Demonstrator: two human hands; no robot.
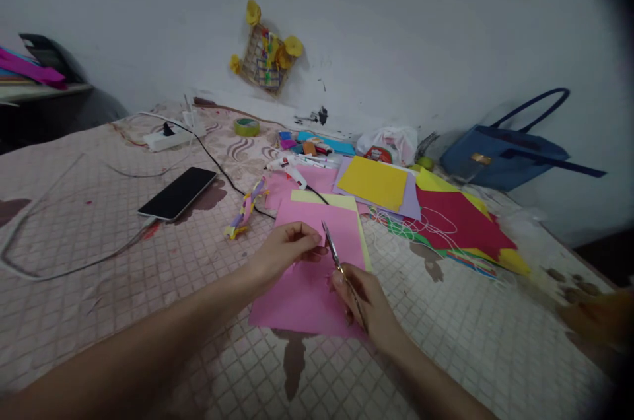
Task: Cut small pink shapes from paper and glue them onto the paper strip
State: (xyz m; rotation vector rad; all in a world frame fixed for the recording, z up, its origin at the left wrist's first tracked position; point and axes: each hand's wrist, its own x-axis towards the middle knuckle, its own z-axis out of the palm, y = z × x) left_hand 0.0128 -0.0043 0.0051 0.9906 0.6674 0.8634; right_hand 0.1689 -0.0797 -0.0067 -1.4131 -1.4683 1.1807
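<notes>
My right hand (366, 301) is closed round a pair of scissors (333, 248), whose blades point up and away from me and look nearly together. Left of the blade tips, my left hand (292, 243) has its thumb and fingers pinched together. Whatever it may hold is too small to make out against the pink behind it. Beneath both hands lies a pink paper sheet (292, 301). A pale yellow sheet (364, 235) sticks out from under its top and right edges.
Beyond the sheets are a glue gun (292, 172), a purple-and-yellow paper strip (246, 209) and stacked yellow paper (374, 182). White string (436, 225) trails over red paper (458, 218) at right. A phone (178, 194) with cable lies left; a blue handbag (500, 152) leans on the wall.
</notes>
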